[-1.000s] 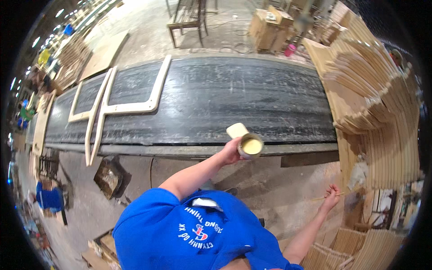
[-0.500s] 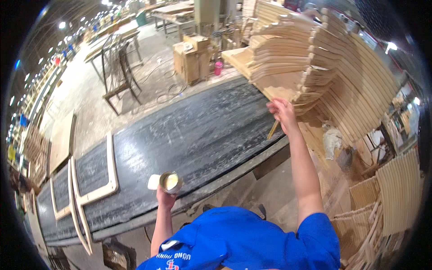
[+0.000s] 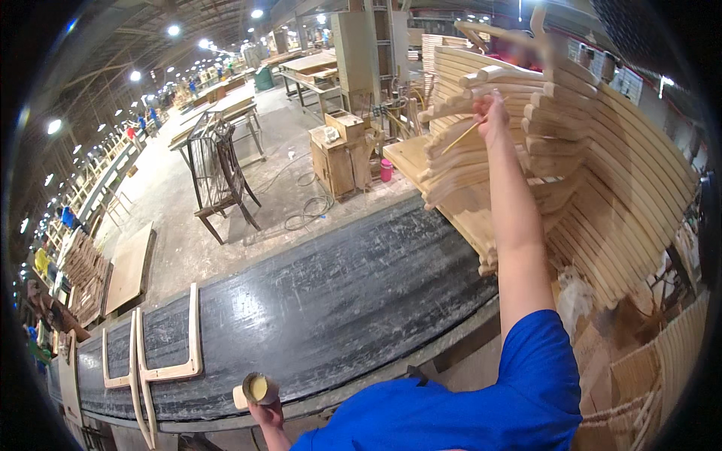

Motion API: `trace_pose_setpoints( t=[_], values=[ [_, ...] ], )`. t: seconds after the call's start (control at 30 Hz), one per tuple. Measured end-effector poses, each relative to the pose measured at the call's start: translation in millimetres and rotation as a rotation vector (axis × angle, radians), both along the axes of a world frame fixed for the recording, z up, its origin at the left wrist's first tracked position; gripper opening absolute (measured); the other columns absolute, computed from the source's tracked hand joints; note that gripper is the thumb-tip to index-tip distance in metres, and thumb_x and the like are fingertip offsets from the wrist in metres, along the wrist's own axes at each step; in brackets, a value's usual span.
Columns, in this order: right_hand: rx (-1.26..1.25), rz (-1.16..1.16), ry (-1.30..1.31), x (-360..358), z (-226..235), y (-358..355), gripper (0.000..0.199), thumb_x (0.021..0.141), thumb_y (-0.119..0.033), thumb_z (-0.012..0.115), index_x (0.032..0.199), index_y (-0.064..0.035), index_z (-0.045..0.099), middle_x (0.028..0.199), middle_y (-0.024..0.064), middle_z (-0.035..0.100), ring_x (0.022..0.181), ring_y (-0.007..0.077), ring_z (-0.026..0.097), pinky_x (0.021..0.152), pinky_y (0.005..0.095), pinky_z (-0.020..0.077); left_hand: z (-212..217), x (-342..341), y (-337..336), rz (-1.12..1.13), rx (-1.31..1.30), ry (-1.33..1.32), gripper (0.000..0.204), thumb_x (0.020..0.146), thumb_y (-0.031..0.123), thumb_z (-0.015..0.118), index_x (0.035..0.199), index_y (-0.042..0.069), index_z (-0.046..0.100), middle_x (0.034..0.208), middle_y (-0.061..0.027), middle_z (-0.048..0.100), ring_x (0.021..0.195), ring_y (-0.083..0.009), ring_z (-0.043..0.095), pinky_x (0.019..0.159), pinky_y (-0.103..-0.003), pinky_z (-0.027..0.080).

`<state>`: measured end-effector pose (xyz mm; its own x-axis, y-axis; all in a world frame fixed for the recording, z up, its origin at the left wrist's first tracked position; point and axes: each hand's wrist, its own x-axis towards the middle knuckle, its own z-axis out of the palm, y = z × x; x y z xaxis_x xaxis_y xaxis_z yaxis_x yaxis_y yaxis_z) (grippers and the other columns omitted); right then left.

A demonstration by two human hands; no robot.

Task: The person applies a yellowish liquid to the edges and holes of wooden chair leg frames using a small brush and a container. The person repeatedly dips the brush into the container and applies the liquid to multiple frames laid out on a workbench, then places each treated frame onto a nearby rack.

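In my left hand (image 3: 265,415), low over the near edge of the dark belt, is a small round can (image 3: 256,388) with pale yellow stuff inside. A pale rounded piece (image 3: 240,398) sticks out beside the can; I cannot tell if it belongs to it. My right hand (image 3: 491,119) reaches far out to the stack of curved wooden parts (image 3: 481,105), its fingers closed on a thin stick (image 3: 460,138). Whether those fingers also touch a wooden part cannot be made out. Joined wooden frames (image 3: 171,371) lie on the belt at the left.
The long black belt (image 3: 301,301) runs across in front of me. More tall stacks of wooden parts (image 3: 624,180) rise at the right. Beyond the belt stand a dark metal chair-like frame (image 3: 218,169), a wooden cabinet (image 3: 331,161), a pink container (image 3: 386,170) and a coiled hose (image 3: 310,213).
My right hand has moved up and farther out, from the belt's edge to the stacked wooden parts, still with the stick. The view has shifted; the left hand still holds the can.
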<state>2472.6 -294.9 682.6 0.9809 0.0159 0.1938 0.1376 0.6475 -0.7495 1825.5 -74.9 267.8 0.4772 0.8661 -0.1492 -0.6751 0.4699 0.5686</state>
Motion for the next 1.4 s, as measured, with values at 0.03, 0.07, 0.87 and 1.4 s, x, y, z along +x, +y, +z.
trace_pose_setpoints(
  t=[0.03, 0.07, 0.87, 1.4],
  values=[
    [0.046, -0.058, 0.027, 16, 7, 0, 0.033, 0.089, -0.043, 0.048, 0.087, -0.0099, 0.051, 0.070, 0.0039, 0.058, 0.058, 0.0156, 0.054, 0.040, 0.0251, 0.0303, 0, 3, -8, 0.061, -0.058, 0.016, 0.035, 0.093, 0.030, 0.043, 0.118, 0.009, 0.053, 0.113, -0.0084, 0.059, 0.102, -0.0232, 0.058, 0.090, -0.037, 0.047],
    [0.105, -0.095, 0.047, 29, 13, -1, 0.032, 0.089, -0.043, 0.049, 0.088, -0.0114, 0.051, 0.069, 0.0028, 0.055, 0.059, 0.0157, 0.052, 0.045, 0.0270, 0.0317, -1, 9, -14, 0.071, -0.027, 0.019, 0.035, 0.093, 0.031, 0.042, 0.118, 0.009, 0.053, 0.113, -0.0081, 0.059, 0.103, -0.0230, 0.057, 0.091, -0.037, 0.046],
    [0.386, -0.133, 0.021, 137, 63, -19, 0.029, 0.083, -0.028, 0.060, 0.101, -0.0083, 0.048, 0.086, 0.0095, 0.052, 0.060, 0.0214, 0.052, 0.045, 0.0306, 0.0361, 3, 126, -68, 0.122, -0.013, 0.094, 0.038, 0.092, 0.035, 0.043, 0.120, 0.011, 0.052, 0.117, -0.0062, 0.057, 0.106, -0.0231, 0.056, 0.089, -0.040, 0.048],
    [0.328, 0.483, -0.353, 119, 76, -31, 0.021, 0.079, -0.027, 0.065, 0.090, -0.0132, 0.053, 0.079, 0.0087, 0.060, 0.072, 0.0218, 0.062, 0.042, 0.0283, 0.0365, -14, 136, -111, 0.111, -0.185, 0.057, 0.036, 0.091, 0.034, 0.043, 0.115, 0.010, 0.055, 0.110, -0.0068, 0.060, 0.101, -0.0229, 0.058, 0.087, -0.039, 0.048]
  ],
)
